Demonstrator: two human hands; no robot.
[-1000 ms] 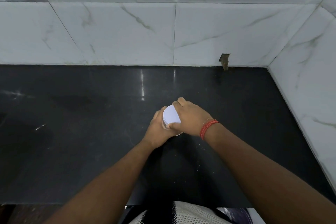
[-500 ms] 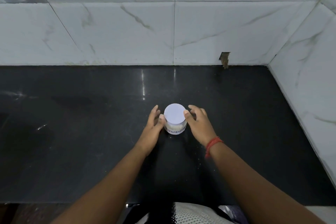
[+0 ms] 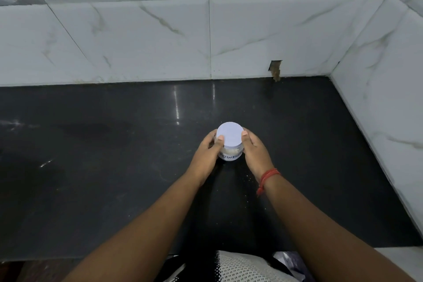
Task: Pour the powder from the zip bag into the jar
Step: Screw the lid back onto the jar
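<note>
Both hands, the left hand (image 3: 207, 152) and right hand (image 3: 254, 152), gripped the small clear plastic jar (image 3: 229, 152) with its pale round lid (image 3: 229, 135) on the black polished countertop (image 3: 91, 155).

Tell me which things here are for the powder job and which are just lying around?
For the job:
jar with powder inside
white lid on the jar
left hand and right hand holding the jar

Just there:
black counter
spilled specks
red wrist thread

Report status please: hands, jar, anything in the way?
Left hand and right hand grip jar, both sides. Lid on, powder inside. Nothing in the way.
</note>
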